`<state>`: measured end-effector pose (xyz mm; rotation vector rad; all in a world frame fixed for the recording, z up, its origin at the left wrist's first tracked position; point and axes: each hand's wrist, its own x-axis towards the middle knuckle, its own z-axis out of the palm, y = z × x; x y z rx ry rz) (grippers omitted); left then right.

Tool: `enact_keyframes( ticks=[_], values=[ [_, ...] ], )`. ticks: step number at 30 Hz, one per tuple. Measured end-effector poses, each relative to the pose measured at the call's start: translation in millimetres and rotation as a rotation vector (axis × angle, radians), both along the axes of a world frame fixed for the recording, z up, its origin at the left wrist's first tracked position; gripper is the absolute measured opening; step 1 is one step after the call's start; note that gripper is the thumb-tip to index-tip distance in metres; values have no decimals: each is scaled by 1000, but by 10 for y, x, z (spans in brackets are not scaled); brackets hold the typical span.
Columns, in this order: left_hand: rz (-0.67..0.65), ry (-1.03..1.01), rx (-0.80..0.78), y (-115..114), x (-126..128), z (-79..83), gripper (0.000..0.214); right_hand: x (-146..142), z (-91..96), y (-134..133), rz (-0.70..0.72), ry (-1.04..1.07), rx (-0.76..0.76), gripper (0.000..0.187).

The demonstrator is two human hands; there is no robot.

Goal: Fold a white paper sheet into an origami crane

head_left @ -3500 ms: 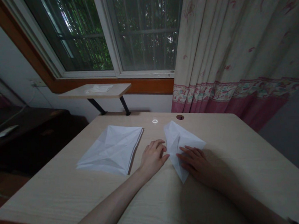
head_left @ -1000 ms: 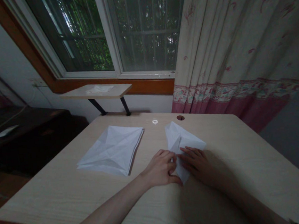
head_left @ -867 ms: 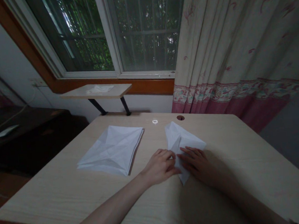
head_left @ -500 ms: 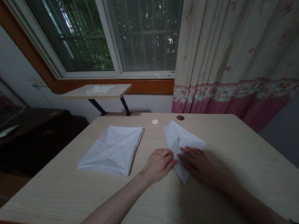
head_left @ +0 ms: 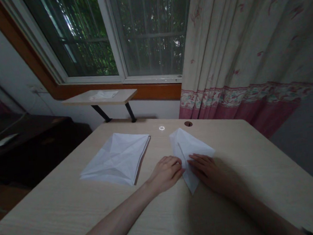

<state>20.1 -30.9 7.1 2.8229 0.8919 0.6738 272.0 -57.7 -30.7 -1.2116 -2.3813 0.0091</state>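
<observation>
A white folded sheet (head_left: 187,140), thin like paper, lies on the pale wooden table in front of me, its corners pointing away and toward me. My left hand (head_left: 168,172) has its fingers curled and pinched together at the sheet's left edge. Across the right part of the sheet lies my right hand (head_left: 207,169), palm down with fingers stretched out and fairly flat. A dark crease line runs down the sheet between the hands. To the left rests a stack of larger white folded sheets (head_left: 117,157), touched by neither hand.
The table (head_left: 143,221) has a small raised shelf (head_left: 124,94) at its back left, with a white sheet on it. A round cable hole (head_left: 188,124) and a white ring (head_left: 161,128) sit near the back edge. A floral curtain (head_left: 235,52) hangs behind, right.
The flap on the sheet between my hands has shifted, and a longer crease line now shows. Both hands stay almost where they were; the view has moved slightly.
</observation>
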Motion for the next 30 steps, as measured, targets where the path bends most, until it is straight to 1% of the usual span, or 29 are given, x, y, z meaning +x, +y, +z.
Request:
enact_keyframes(
  ticks=[4, 7, 11, 14, 22, 26, 30],
  values=[
    [-16, -84, 32, -3, -4, -9, 23, 1, -26, -1, -9, 22, -2, 36],
    [-69, -136, 73, -19, -12, 11, 19, 0, -29, -2, -8, 21, -1, 35],
    [-142, -83, 111, -46, -11, 57, 21, 0, -16, -1, -10, 7, 10, 35],
    [-167, -34, 121, -50, -5, 67, 25, 9, -33, 1, -13, -5, 9, 36],
    [-135, 20, 141, -39, -11, 87, 28, 34, -129, 8, -72, -23, 24, 38],
    [-110, 101, 153, -37, -8, 105, 29, 29, -118, 5, -84, -35, 9, 37],
    [-72, 153, 92, -43, -7, 103, 32, 22, -93, -4, -82, -39, 2, 38]
  ],
)
